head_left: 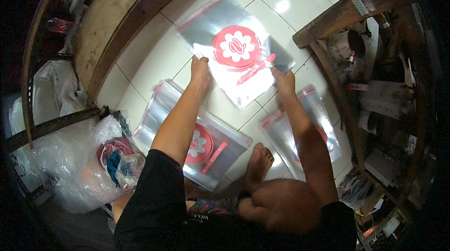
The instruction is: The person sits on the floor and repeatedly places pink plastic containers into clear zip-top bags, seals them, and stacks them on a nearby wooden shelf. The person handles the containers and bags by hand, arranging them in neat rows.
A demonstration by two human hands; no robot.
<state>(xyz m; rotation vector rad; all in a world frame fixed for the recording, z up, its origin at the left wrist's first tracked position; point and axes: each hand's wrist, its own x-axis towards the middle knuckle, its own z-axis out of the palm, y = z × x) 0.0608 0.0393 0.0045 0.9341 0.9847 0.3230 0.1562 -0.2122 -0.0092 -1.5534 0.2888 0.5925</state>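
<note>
A clear plastic bag (227,80) with a round pink print and a white flower shape is spread in front of me, and it shines in the light. My left hand (200,69) pinches its left edge. On its right edge, near the pink strip of print, my right hand (284,80) is closed too. More clear plastic (199,17) with a pink top edge reaches out past it; I cannot tell how many layers lie there. A stack of like bags (159,110) lies beneath my left forearm, and another stack (309,103) beneath my right forearm.
Below the bags is a white tiled floor (178,45). At the left are a wooden board (112,21) and bulky clear plastic wrapping (65,157). A wooden rack (323,26) with clutter stands at the right. My bare foot (260,162) is between the two near stacks.
</note>
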